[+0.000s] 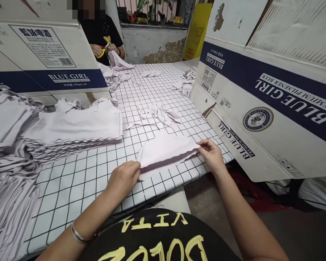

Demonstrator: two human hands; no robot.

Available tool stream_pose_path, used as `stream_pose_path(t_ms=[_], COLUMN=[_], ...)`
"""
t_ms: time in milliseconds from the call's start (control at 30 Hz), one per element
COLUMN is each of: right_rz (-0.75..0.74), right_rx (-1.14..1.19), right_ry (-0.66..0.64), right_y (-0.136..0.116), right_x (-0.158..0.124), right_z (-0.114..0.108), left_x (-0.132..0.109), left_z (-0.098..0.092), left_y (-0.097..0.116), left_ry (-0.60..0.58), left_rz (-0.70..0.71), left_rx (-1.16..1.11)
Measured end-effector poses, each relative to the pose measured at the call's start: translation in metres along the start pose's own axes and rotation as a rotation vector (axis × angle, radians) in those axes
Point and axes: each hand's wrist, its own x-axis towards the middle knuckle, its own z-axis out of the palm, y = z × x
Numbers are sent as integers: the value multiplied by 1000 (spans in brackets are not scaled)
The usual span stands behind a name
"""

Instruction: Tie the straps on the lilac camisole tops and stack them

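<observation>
A pale pinkish-white fabric piece point(165, 150) is stretched between my two hands just over the near edge of the grid-patterned table. My left hand point(125, 177) pinches its left corner. At the opposite corner, my right hand point(210, 154) grips the cloth between thumb and fingers. The near edge of the fabric is slightly raised, with a second layer showing under it. Just beyond it lies a small heap of fabric scraps point(164, 114). To the left is a neat stack of cut fabric pieces point(78, 125) with wavy layered edges.
More piled fabric point(11, 210) covers the table's left side. Cardboard beer boxes stand as walls on the left point(46, 54) and right point(260, 98). Across the grid-covered table point(152, 88), a co-worker point(100, 34) holds yellow-handled scissors point(101, 52) and cloth. Scraps point(186, 83) lie by the right box.
</observation>
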Motion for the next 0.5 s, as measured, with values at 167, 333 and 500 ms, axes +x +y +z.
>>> stream_pose_path(t_ms=[167, 333, 500], right_rz=[-39, -101, 31], right_rx=[-397, -741, -561], right_ry=[145, 26, -123], right_y=[8, -1, -96], right_x=[-15, 7, 103], right_z=[20, 10, -15], left_x=[9, 29, 119], left_z=[-8, -41, -99], left_y=[13, -1, -23], left_ry=[272, 248, 112], left_rz=[-78, -197, -402], left_rx=[-82, -41, -171])
